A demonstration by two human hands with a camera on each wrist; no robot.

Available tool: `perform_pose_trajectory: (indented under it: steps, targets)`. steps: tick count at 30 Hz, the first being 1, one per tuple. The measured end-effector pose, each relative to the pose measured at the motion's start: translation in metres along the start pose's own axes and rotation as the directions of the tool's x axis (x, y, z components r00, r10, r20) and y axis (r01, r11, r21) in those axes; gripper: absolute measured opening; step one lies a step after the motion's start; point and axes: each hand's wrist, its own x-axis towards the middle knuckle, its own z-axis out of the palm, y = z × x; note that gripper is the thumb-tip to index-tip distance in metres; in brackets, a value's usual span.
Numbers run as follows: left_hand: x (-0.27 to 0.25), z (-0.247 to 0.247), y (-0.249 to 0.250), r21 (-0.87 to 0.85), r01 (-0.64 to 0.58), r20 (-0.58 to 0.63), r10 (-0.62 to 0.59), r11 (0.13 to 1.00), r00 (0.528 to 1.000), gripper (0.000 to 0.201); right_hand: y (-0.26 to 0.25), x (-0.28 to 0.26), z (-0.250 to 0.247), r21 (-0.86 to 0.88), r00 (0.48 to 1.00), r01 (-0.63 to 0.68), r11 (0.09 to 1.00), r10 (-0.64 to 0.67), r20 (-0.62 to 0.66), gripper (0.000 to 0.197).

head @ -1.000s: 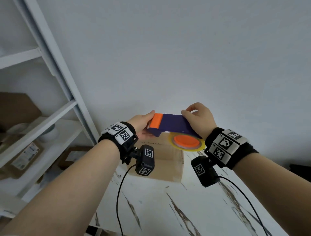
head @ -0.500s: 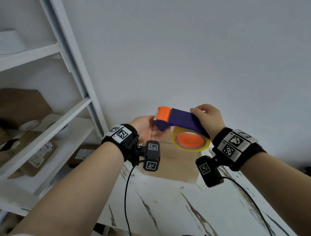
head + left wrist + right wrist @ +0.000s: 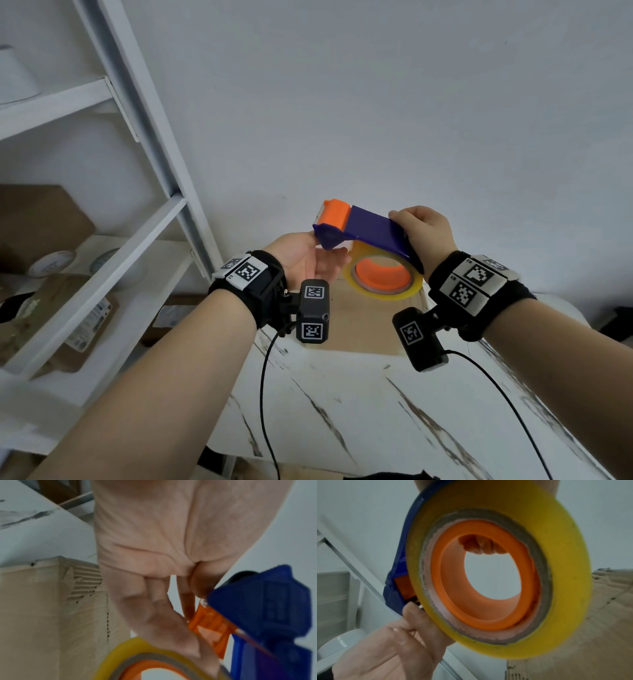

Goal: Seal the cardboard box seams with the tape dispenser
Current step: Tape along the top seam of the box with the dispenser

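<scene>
A purple tape dispenser (image 3: 373, 229) with an orange head and a yellow tape roll (image 3: 383, 277) on an orange hub hangs tilted, nose up, above a brown cardboard box (image 3: 370, 329). My right hand (image 3: 407, 222) grips its rear end, and its fingers (image 3: 481, 546) show through the hub. My left hand (image 3: 329, 253) lies palm up under the nose. Its straight fingers (image 3: 171, 615) reach to the orange blade part (image 3: 211, 626) and the roll (image 3: 120, 650), with the thumb against the dispenser's blue nose (image 3: 274, 608). Whether tape is pinched is hidden.
The box (image 3: 51, 601) stands on a white marble-patterned table (image 3: 376, 428) near the wall. A white shelf unit (image 3: 102, 274) at the left holds cardboard parcels and tape rolls. Black cables hang from both wrist cameras.
The dispenser's nose has risen and tilted up. My left hand has left the orange head and slid under the nose, palm up. The right hand keeps its grip.
</scene>
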Motion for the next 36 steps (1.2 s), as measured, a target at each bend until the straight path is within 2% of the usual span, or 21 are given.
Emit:
perform_pose_trajectory:
  steps: [5, 7, 10, 14, 18, 22, 26, 30, 33, 36]
  targets:
    - [-0.002, -0.006, -0.002, 0.160, -0.165, 0.040, 0.161, 0.973, 0.986, 0.023, -0.001, -0.003, 0.006, 0.014, 0.996, -0.046, 0.999, 0.047, -0.069, 0.018]
    - [-0.004, -0.004, -0.002, 0.228, -0.195, 0.047, 0.190, 0.954, 0.981, 0.015, -0.003, -0.004, 0.008, 0.004, 0.995, -0.049, 0.999, 0.049, -0.088, 0.018]
    - [-0.005, -0.003, -0.004, 0.212, -0.242, -0.012, 0.250, 0.947, 0.968, 0.005, -0.006, -0.006, 0.012, -0.003, 0.995, -0.052, 0.999, 0.051, -0.089, 0.018]
    - [-0.002, -0.006, -0.006, 0.237, -0.312, -0.047, 0.331, 0.920, 0.942, 0.004, -0.010, -0.009, 0.013, 0.018, 0.995, -0.070, 0.997, 0.071, -0.076, 0.020]
    - [-0.007, -0.011, -0.004, 0.209, -0.290, 0.008, 0.295, 0.934, 0.955, 0.013, -0.010, -0.013, 0.013, 0.040, 0.993, -0.093, 0.995, 0.095, -0.065, 0.021]
    - [-0.012, -0.018, 0.001, 0.078, -0.271, 0.055, 0.267, 0.959, 0.962, 0.027, -0.007, -0.017, 0.012, 0.040, 0.994, -0.090, 0.995, 0.092, -0.054, 0.023]
    - [-0.012, -0.022, 0.008, -0.013, -0.200, -0.035, 0.199, 0.980, 0.979, 0.022, -0.004, -0.020, 0.012, -0.013, 0.998, -0.040, 0.999, 0.040, -0.044, 0.024]
    - [-0.013, -0.024, 0.010, 0.128, -0.177, -0.078, 0.187, 0.976, 0.979, 0.021, -0.002, -0.022, 0.011, -0.093, 0.999, 0.036, 0.995, -0.039, -0.038, 0.020]
    - [-0.014, -0.026, 0.008, 0.178, -0.175, -0.066, 0.190, 0.968, 0.980, 0.022, -0.001, -0.025, 0.009, -0.136, 0.996, 0.084, 0.987, -0.089, -0.031, 0.016]
    - [-0.015, -0.025, 0.007, 0.191, -0.159, -0.085, 0.177, 0.969, 0.980, 0.015, -0.001, -0.025, 0.007, -0.133, 0.995, 0.089, 0.987, -0.095, -0.033, 0.019]
